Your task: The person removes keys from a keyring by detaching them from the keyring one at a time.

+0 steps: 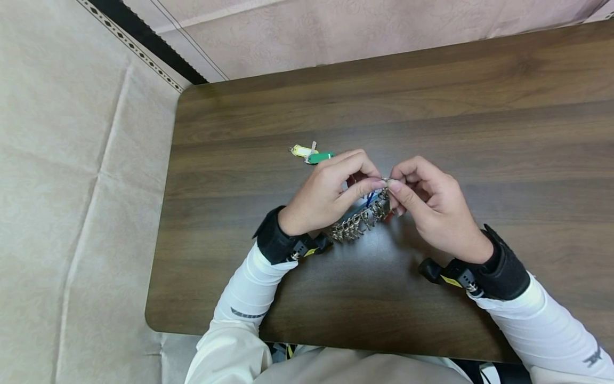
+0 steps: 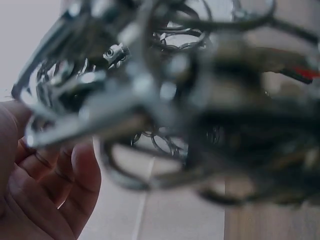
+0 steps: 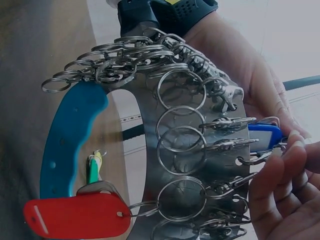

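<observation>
Left hand (image 1: 331, 192) and right hand (image 1: 431, 213) are pinching a small ring (image 1: 385, 180) at the metal rack's (image 3: 222, 162) far right end, over the table (image 1: 345, 304); rack's probably handling stiff, heavyish, slick, blue handle (image 3: 56, 145) offering best hold.

Brown wood-grain table (image 1: 479, 128), seen from above.
It is rounded at the left corners. A creased cream surface (image 1: 43, 186) lies to the left, a pinkish surface (image 1: 360, 32) beyond the far edge; between them a patterned border (image 1: 129, 43) and a black strip (image 1: 151, 41) run diagonally.
</observation>
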A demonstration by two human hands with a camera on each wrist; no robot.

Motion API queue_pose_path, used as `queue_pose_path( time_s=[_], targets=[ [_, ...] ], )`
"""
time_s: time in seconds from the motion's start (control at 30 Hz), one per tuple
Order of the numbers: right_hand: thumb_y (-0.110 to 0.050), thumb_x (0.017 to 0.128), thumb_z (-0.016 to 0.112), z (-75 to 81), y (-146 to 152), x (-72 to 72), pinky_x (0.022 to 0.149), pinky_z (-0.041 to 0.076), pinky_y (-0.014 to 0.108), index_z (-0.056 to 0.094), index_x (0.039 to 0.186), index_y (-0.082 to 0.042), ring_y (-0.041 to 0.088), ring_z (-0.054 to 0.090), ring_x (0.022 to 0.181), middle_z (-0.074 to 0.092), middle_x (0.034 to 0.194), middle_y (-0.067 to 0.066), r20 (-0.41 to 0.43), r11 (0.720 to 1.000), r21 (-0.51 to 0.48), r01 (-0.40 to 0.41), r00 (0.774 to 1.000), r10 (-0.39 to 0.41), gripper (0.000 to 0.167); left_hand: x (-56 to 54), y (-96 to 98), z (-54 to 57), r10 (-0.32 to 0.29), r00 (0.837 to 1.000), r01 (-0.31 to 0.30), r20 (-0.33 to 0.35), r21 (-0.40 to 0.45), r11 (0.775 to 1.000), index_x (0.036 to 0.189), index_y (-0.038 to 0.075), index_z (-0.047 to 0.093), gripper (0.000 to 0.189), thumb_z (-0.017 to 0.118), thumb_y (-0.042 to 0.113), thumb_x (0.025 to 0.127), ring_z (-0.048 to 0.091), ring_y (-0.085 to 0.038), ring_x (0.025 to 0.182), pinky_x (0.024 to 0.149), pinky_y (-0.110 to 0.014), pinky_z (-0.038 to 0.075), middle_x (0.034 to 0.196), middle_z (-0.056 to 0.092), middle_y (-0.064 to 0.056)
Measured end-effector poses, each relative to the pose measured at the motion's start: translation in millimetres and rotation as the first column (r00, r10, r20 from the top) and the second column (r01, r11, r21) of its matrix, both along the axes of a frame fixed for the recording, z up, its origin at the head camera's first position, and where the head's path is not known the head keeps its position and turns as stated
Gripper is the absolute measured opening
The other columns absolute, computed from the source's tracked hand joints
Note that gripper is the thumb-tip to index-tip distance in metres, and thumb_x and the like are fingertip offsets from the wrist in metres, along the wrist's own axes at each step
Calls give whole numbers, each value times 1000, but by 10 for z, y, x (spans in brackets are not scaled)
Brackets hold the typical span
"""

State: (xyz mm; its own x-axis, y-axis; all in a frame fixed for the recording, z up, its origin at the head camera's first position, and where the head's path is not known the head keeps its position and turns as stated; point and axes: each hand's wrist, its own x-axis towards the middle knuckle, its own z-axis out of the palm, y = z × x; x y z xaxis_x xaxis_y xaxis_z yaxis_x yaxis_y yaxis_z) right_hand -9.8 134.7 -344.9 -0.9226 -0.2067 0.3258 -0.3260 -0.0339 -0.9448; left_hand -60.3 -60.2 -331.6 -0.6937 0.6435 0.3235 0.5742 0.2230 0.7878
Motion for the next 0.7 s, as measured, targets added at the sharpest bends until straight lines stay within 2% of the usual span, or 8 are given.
queue_pose_path(
  time_s=[0.7],
  targets=[
    [9,99,55,-2,-4,3,58,47,17,55,94,13,9,57,65,61,76,-2,2,1000,-2,1,1000,-1,6,3,5,0,4,1000,-4,7,-11,1000,91,4,64,8,67,9,97,53,-9,77,69,-21,44,83,61,-4]
  ],
)
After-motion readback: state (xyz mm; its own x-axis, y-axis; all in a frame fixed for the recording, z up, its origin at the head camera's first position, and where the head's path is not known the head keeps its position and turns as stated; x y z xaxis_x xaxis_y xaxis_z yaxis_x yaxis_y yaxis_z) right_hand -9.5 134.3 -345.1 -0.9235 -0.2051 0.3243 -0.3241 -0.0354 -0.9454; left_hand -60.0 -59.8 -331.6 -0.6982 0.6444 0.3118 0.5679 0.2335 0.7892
